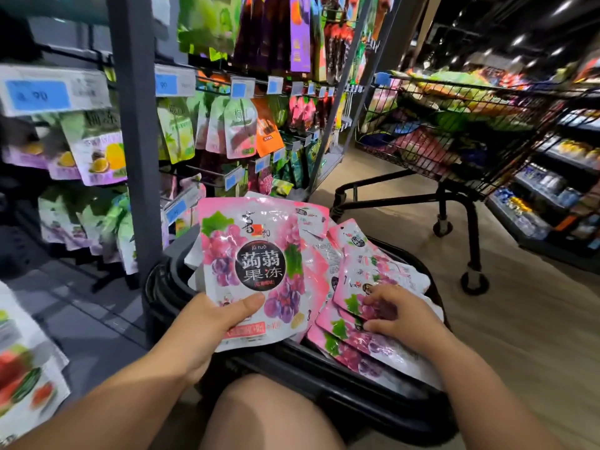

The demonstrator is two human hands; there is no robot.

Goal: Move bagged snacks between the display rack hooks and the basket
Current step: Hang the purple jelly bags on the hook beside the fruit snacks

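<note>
The display rack [136, 141] stood at the left, its hooks loaded. The left hand [207, 329] gripped a pink grape bag [256, 267] by its bottom edge, thumb in front, holding it upright over the basket [168, 287], likely ready for hanging. The right hand [399, 313] rested bent fingers [376, 295] on the piled bags [357, 344] inside, perhaps choosing one; whether they pinched was unclear.

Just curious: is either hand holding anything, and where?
The left hand grips a pink grape bag by its bottom edge. The right hand touches bags in the basket; grip unclear.
</note>
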